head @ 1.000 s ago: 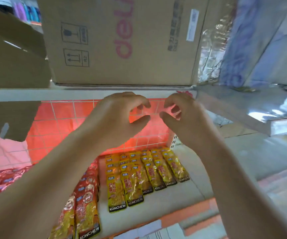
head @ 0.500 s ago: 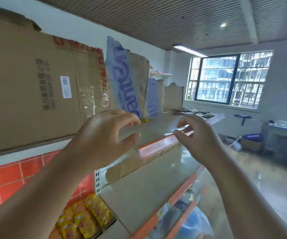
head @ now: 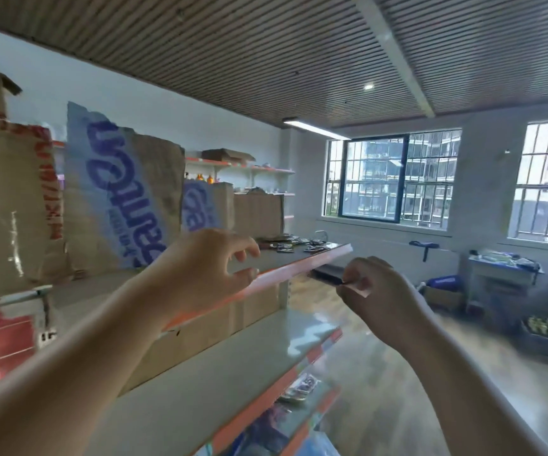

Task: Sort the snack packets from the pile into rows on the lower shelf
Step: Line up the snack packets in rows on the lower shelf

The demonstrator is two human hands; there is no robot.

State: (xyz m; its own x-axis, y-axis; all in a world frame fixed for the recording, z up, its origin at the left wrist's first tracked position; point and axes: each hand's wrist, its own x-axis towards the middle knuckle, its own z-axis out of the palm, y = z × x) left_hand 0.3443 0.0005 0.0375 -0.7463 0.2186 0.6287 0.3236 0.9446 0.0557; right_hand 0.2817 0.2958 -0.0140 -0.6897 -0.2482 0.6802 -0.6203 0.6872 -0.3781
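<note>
My left hand [head: 207, 271] is raised in front of the upper shelf [head: 302, 266], thumb and fingers loosely curled with a gap between them and nothing in it. My right hand [head: 378, 297] hovers to its right, off the shelf edge, with its fingers curled in; I see no packet in it. Several dark snack packets [head: 287, 246] lie in a small pile at the far end of the upper shelf. A few more packets [head: 300, 386] show on a lower shelf, below the bare grey middle shelf [head: 233, 363].
Cardboard boxes [head: 9, 209] and torn cardboard with blue print [head: 118, 192] stand along the back of the upper shelf. The aisle floor [head: 397, 373] runs right towards barred windows [head: 394, 179], a small table [head: 503, 268] and crates.
The view has swung up and to the right, away from the rows of yellow and red packets, which are out of sight now. Both hands stay raised and empty, now further apart.
</note>
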